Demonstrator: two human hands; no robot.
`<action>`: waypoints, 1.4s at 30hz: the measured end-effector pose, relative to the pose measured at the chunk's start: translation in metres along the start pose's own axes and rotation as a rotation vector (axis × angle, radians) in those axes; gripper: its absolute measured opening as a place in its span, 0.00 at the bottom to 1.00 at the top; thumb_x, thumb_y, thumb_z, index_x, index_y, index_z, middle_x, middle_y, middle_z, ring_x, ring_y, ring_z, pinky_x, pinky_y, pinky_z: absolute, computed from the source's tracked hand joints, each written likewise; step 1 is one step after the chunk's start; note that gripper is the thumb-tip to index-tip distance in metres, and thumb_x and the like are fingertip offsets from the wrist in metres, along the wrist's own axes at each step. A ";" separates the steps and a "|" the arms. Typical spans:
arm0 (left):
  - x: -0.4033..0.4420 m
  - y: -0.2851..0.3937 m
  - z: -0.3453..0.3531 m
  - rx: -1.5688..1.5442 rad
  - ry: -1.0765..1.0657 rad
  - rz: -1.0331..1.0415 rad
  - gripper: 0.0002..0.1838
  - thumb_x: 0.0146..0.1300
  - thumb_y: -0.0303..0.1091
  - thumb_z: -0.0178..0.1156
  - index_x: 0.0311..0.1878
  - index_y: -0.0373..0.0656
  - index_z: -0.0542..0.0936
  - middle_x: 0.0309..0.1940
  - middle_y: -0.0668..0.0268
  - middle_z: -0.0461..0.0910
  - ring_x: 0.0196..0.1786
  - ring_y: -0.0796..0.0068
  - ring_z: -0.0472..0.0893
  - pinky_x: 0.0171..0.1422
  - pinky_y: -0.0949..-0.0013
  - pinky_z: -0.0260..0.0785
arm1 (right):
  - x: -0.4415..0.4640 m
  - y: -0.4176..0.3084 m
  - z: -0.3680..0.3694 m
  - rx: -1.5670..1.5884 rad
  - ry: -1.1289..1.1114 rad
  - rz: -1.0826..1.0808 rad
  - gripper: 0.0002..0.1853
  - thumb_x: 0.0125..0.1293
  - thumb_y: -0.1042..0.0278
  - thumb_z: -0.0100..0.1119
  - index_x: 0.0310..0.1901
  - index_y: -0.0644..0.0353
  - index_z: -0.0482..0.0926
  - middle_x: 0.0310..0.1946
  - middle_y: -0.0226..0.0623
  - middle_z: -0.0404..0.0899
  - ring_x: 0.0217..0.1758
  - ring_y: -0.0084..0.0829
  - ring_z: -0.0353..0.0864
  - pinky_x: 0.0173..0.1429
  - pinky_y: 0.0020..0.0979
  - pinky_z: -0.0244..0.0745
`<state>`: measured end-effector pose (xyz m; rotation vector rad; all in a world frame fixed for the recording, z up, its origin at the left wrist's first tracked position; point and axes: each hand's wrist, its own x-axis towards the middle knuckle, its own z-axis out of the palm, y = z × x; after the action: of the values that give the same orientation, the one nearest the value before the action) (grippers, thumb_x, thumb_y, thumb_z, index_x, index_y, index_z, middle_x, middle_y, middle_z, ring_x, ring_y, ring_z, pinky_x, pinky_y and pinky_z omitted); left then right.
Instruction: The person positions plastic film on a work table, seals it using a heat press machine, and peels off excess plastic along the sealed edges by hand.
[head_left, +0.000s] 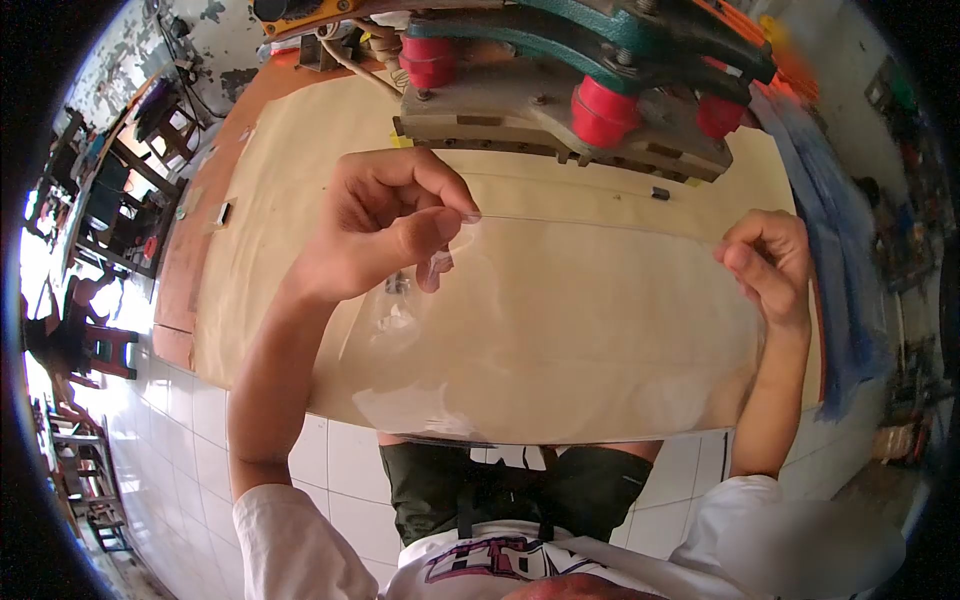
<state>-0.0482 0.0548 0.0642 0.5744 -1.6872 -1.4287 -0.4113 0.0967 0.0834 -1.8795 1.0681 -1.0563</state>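
Clear film sheet [600, 310] spans the tabletop [178, 315] toward its near edge, long axis left-right, bodyward of both hands' fingers: left hand [395, 225] pinches its far-left corner, right hand [772, 265] its far-right.

1. We seem to be in a workshop.
2. We face a heavy teal metal machine [490, 28] with red mounts [603, 110], at a wooden worktable [182, 285].
3. To our left we see a cluttered bench [130, 170], a stool [110, 350] and a peeling wall [212, 50].
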 end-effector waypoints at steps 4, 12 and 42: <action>0.000 -0.002 0.000 -0.053 0.015 -0.010 0.04 0.60 0.21 0.56 0.36 0.31 0.78 0.22 0.65 0.78 0.22 0.81 0.79 0.22 0.77 0.73 | 0.001 0.002 0.001 0.013 0.011 0.012 0.11 0.59 0.63 0.66 0.26 0.62 0.79 0.16 0.25 0.72 0.14 0.13 0.64 0.18 0.18 0.55; -0.003 -0.002 0.004 -0.082 0.040 0.028 0.03 0.59 0.20 0.55 0.34 0.31 0.77 0.25 0.65 0.77 0.21 0.81 0.78 0.21 0.78 0.72 | 0.001 0.008 -0.003 0.040 -0.011 0.024 0.10 0.60 0.64 0.67 0.27 0.61 0.80 0.17 0.25 0.74 0.15 0.12 0.65 0.19 0.17 0.57; -0.003 -0.004 0.000 -0.049 0.069 -0.050 0.06 0.60 0.27 0.60 0.36 0.34 0.78 0.22 0.67 0.78 0.22 0.84 0.78 0.22 0.79 0.70 | 0.005 0.009 0.006 0.043 0.004 0.091 0.12 0.59 0.63 0.66 0.26 0.62 0.79 0.17 0.24 0.73 0.16 0.12 0.64 0.20 0.18 0.58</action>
<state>-0.0474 0.0559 0.0598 0.6353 -1.5897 -1.4646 -0.4073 0.0893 0.0745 -1.7783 1.1141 -1.0235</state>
